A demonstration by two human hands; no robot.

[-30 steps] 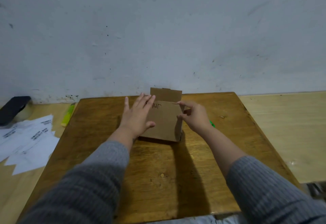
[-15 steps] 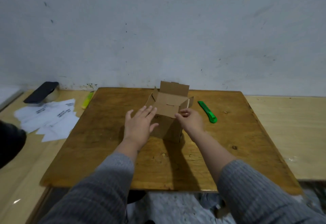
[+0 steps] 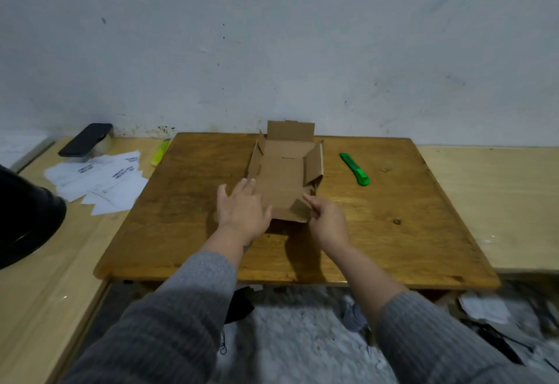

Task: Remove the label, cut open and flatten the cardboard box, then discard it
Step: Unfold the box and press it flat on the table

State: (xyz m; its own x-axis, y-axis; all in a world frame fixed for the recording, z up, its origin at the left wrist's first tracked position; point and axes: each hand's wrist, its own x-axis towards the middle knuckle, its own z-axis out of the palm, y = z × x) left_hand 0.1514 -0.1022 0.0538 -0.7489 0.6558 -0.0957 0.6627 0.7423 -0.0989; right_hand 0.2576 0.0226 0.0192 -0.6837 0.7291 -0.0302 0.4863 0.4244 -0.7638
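A small brown cardboard box [image 3: 282, 176] lies opened out on the wooden table [image 3: 181, 232], its side walls and far flap still standing up. My left hand [image 3: 242, 209] rests flat with spread fingers against the box's near left side. My right hand [image 3: 325, 221] pinches the near right corner flap between thumb and fingers. A green utility knife [image 3: 354, 168] lies on the table to the right of the box, apart from both hands.
White paper labels [image 3: 96, 177] lie scattered on the pale bench to the left, beside a yellow-green cutter [image 3: 160, 152] and a dark phone on a tape roll [image 3: 86, 143]. A black object [image 3: 24, 217] sits far left. Paper scraps litter the floor below.
The box has gone from standing closed to spread open with its panels lying down. Both hands moved to its near edge. The view has pulled back and up.
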